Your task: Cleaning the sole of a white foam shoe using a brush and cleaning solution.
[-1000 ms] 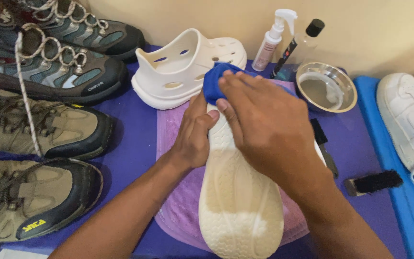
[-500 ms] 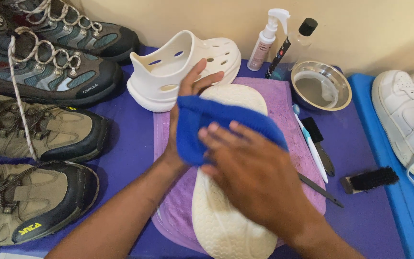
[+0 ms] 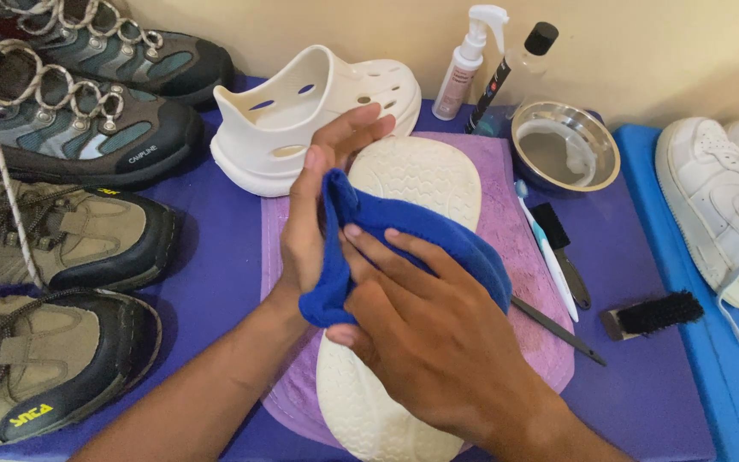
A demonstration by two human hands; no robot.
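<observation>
Count: two white clogs, one upright (image 3: 301,120) and one sole-up (image 3: 404,308); four hiking shoes (image 3: 79,137); two white sneakers (image 3: 720,205) (the far one only partly in frame). One blue cloth (image 3: 395,239), one purple towel (image 3: 532,282), one steel bowl (image 3: 564,154), two bottles (image 3: 468,68). Two brushes: one toothbrush (image 3: 549,257), one black (image 3: 652,315).

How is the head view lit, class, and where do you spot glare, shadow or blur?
Head view: soft, even light; sharp focus on both hands, left hand and right hand, on the blue cloth; mild glare inside the steel bowl; faint shadows under the clog; no obvious motion blur.
</observation>
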